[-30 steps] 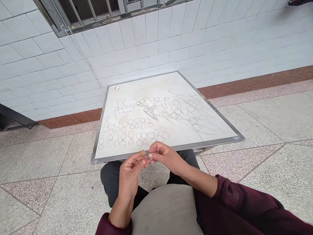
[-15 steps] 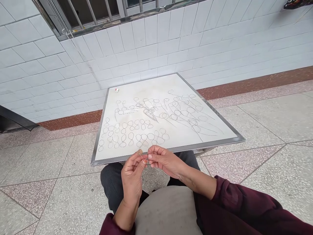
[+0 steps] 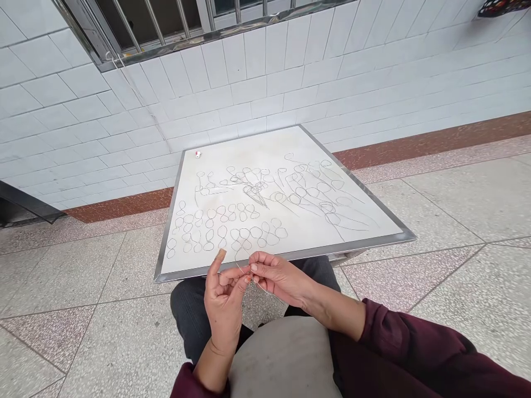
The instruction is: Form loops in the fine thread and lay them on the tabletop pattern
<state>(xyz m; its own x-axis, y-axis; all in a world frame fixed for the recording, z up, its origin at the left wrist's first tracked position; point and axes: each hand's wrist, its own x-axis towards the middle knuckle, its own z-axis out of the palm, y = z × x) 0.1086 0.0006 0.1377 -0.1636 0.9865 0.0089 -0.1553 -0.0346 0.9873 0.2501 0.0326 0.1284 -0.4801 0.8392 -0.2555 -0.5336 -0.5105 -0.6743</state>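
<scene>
Both my hands meet just in front of the table's near edge, pinching one thin wire [image 3: 265,288]. My left hand [image 3: 224,307] grips it between thumb and a finger, with another finger, wrapped at its tip, raised apart. From the other side my right hand [image 3: 280,276] pinches the same wire, its fingertips touching or nearly touching those of the left. One wire end slants up past the left fingers and the other runs down right beneath the right hand. The bit between the fingertips is hidden.
On the white table [image 3: 244,145] with a metal rim lie several double-loop wire pieces [image 3: 222,233] at the near left. Long-tailed wire loops [image 3: 327,207] spread across the middle and right. A small white and red object [image 3: 198,155] sits at the far left corner. A tiled wall [image 3: 232,72] stands behind.
The wrapped finger of my left hand has lifted away from the wire and straightened. The wire between my hands has shifted, and its loop shape no longer shows. Both hands stay in nearly the same place.
</scene>
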